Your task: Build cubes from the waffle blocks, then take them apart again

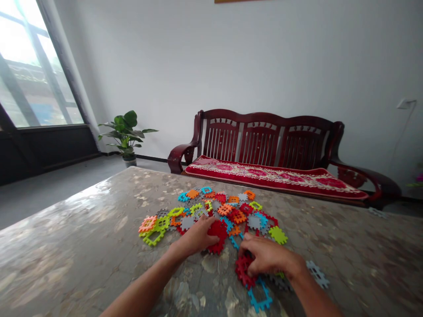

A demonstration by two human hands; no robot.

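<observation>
Colourful toothed plastic pieces lie heaped on the patterned table (109, 246). My left hand (200, 234) rests at the heap's near side, with thumb and fingers apart over a solid red piece (218, 240); whether it grips the piece is unclear. To the right, the bent fingers and thumb of my right hand (261, 255) close on a red window piece (243, 269). Just below it lies a blue square frame (260, 297). Grey pieces are partly hidden under my right wrist.
A grey piece (317, 274) lies right of my right wrist, and a lime-green one (278, 235) at the heap's right edge. Beyond the table stand a dark red wooden bench (261, 145) and a potted plant (125, 132).
</observation>
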